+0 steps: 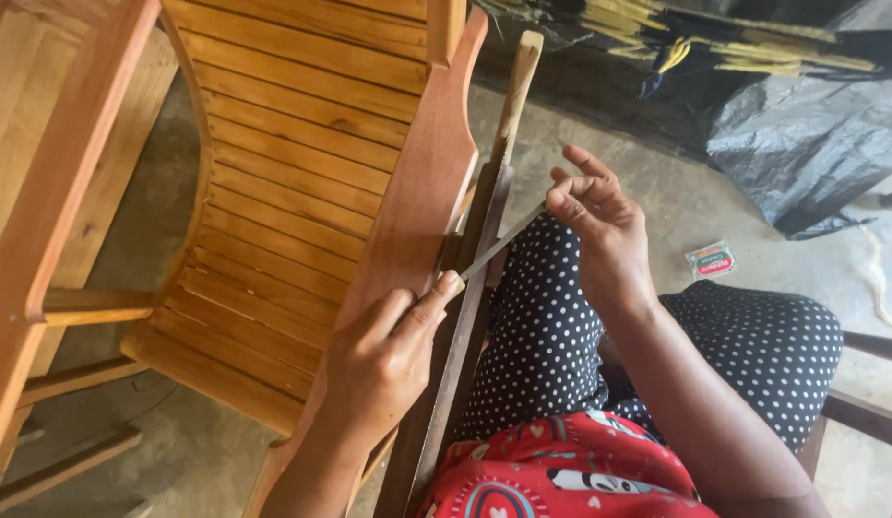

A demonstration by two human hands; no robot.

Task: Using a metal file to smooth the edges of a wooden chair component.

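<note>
While the left hand (pixel 383 360) closes around one end of a thin metal file (pixel 501 243), thumb pressed along its top, the right hand (pixel 599 225) pinches the far tip between thumb and fingertips, the other fingers curled loosely above. Held so, the file runs slantwise from lower left to upper right and lies across the edge of a long dark saw blade (pixel 465 326), which stands upright on its edge and leans against the side rail of a wooden chair (pixel 302 163). A pale wooden handle (pixel 518 82) rises from the far end of the blade. The chair, of reddish-brown wood with a curved slatted seat, lies just beside the person's knees, which are covered in dark fabric with white dots (pixel 551 336); a red printed garment (pixel 561 475) shows below it. On the concrete floor (pixel 695 206) to the right lies a small red and green packet (pixel 710 260), well apart from the hands, and crumpled black plastic sheeting (pixel 801 134) fills the upper right corner.
</note>
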